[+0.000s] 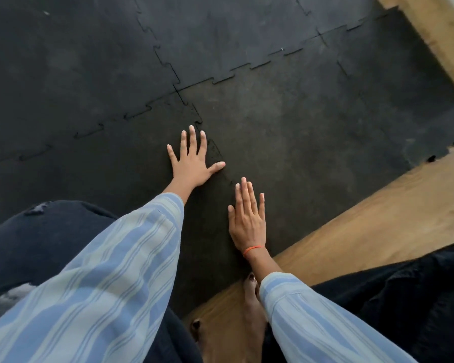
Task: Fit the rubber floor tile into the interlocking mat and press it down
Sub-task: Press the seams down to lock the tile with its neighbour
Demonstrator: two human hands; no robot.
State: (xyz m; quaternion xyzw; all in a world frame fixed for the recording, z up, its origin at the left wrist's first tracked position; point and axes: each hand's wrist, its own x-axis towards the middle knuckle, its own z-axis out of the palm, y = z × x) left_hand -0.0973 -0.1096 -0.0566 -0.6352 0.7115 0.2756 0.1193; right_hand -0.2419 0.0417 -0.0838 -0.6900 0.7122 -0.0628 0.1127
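Observation:
A black rubber floor tile (299, 142) lies flat at the centre right, its toothed edges meeting the black interlocking mat (76, 74) along the top and left. The left seam runs down between my hands. My left hand (193, 163) lies flat with fingers spread on the mat side of that seam, the thumb reaching across it. My right hand (248, 218) lies flat, fingers together, on the tile just right of the seam. Neither hand holds anything.
Bare wooden floor (378, 226) shows along the tile's near right edge and at the top right corner. My knees in dark trousers (37, 244) rest at the lower left and right. A bare foot (252, 305) sits on the wood between them.

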